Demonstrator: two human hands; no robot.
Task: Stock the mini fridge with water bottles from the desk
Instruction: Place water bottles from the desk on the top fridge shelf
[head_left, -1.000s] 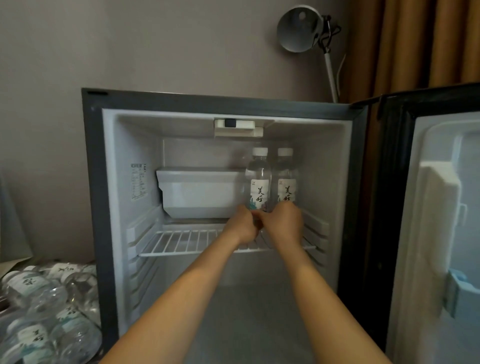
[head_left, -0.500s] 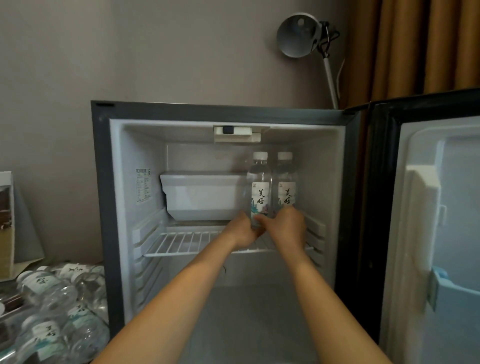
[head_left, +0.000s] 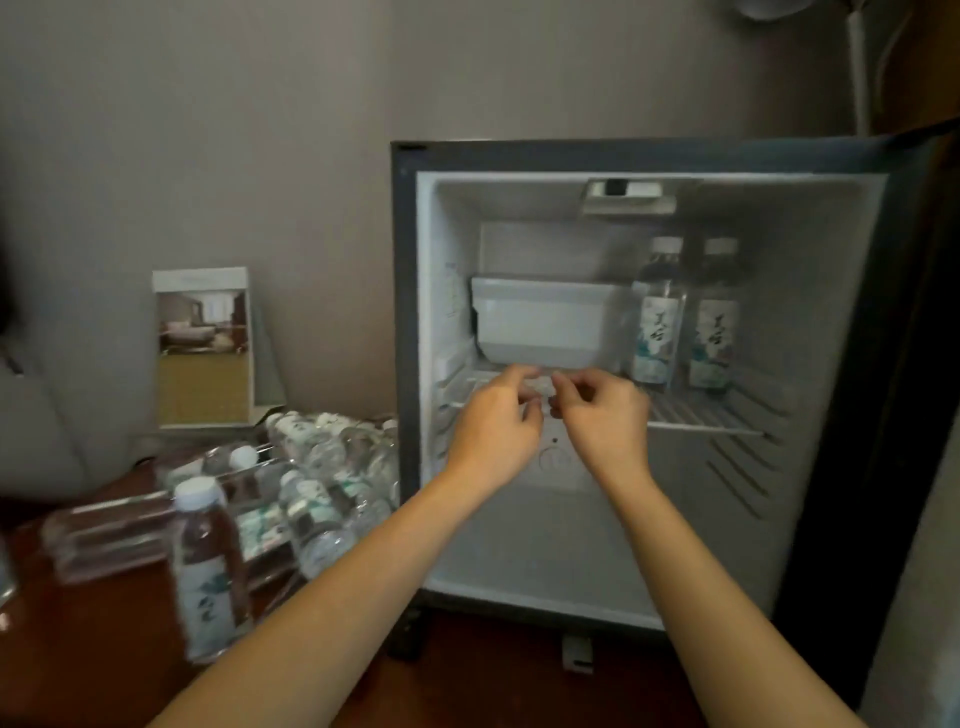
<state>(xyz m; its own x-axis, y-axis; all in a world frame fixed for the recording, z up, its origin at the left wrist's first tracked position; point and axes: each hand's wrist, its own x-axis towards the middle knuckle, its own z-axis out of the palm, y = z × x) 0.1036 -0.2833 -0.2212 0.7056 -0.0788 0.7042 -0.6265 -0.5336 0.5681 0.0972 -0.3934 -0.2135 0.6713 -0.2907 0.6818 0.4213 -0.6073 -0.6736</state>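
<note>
A grey wall stands behind a dark reddish desk (head_left: 93, 660) in the lower left of the frame. At the wall one picture card (head_left: 202, 348) stands upright, and below it one clear plastic tray (head_left: 104, 535) lies near the desk's left side. One water bottle (head_left: 208, 566) stands upright near the front edge. Behind it a pile of bottles (head_left: 322, 467) lies on its side, reaching to the fridge wall; the blur does not let me count them. The mini fridge (head_left: 405, 312) fills the right half, its door swung out to the right edge. Before its opening, the left hand (head_left: 493, 431) and the right hand (head_left: 602, 421) are just beside each other. Both have the fingers curled in, and I see nothing inside them. Inside the fridge, one white box (head_left: 545, 322) sits at the back. The wire shelf (head_left: 701, 415) shows bare wires in front of it. Two bottles (head_left: 655, 312) stand upright, side by side, at the shelf's right end. One lamp pole (head_left: 857, 78) rises in the upper right.
</note>
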